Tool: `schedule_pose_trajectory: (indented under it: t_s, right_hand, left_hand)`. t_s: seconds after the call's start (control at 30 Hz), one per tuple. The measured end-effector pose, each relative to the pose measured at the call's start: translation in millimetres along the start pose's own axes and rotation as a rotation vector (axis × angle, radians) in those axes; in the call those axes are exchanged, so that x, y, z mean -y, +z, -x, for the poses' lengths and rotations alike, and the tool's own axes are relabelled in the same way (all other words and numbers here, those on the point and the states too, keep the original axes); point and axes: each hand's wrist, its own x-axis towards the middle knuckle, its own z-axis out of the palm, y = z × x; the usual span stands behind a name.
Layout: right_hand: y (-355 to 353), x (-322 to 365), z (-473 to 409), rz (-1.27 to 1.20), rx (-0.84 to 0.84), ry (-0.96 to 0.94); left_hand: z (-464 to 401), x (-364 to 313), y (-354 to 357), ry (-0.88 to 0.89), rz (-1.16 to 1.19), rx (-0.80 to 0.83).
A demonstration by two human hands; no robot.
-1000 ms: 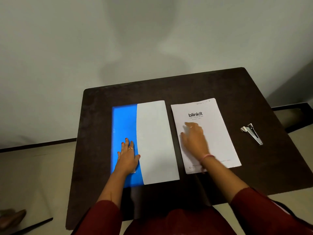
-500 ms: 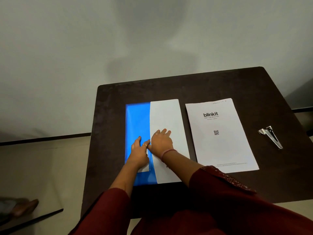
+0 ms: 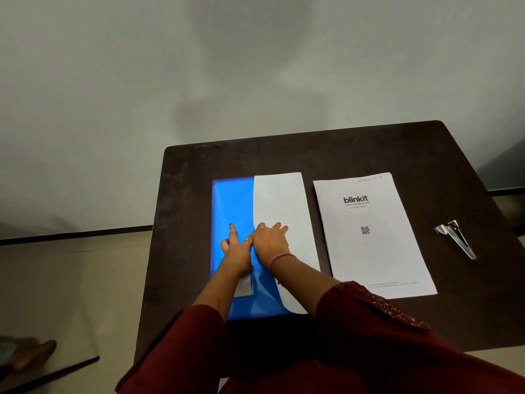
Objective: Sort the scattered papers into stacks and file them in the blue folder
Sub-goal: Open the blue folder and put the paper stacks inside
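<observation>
a: what's changed, from the left of the frame?

b: the left hand stays flat on the blue folder at centre, fingers straight, gripping nothing. the right hand has left the blinkit stack and crossed to the white sheet, fingers spread and pressing its left edge, which now bows.

a: meaning?

b: likely tucking it into the folder; the stack, right of centre, still waits beside the metal clip.

The folder under the hands looks like glossy blue plastic; the sheets to their right are matt paper, the worktop dark matt wood, the clip shiny metal.
</observation>
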Motion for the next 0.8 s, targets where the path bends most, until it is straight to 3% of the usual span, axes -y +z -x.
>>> schedule_pose_trajectory:
  t_s: [0.33,0.43,0.53,0.8]
  right_hand:
    - [0.3,-1.5,2.8,-0.109,-0.122,0.030]
    - [-6.7,-17.5,9.6,-0.406,-0.199,0.064]
    - [-8.8,-56.4,11.5,-0.754,-0.173,0.130]
    - [-10.4,-161.4,53.5,-1.061,-0.235,0.226]
  left_hand:
    - [-9.0,3.1,3.1,0.037,0.014,0.005]
    - [-11.8,5.5,1.5,0.042,-0.097,0.030]
    - [-15.4,5.6,3.5,0.073,-0.215,0.029]
    - [-13.0,0.3,5.0,0.076,-0.233,0.016]
